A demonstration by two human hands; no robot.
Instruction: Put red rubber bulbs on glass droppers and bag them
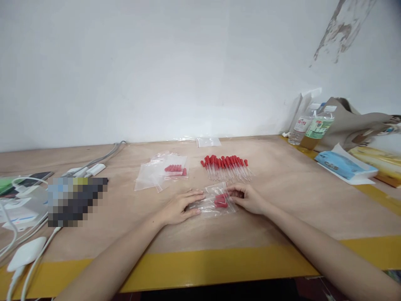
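A small clear zip bag (216, 201) with red-capped droppers inside lies flat on the wooden table (282, 200). My left hand (181, 205) lies on the bag's left end with its fingers stretched out and pressed flat. At the bag's right end, my right hand (247, 198) has its fingers curled onto the edge. Just behind the bag, a row of loose red-capped droppers (226, 166) is spread out. Filled and empty clear bags (163, 171) lie to the back left.
Chargers, cables and a phone (28, 196) crowd the left side. Two bottles (310, 125), a beige bag (354, 121) and a blue tissue pack (343, 165) stand at the right. More clear bags (208, 142) rest by the wall. Yellow tape (200, 267) marks the table's front edge.
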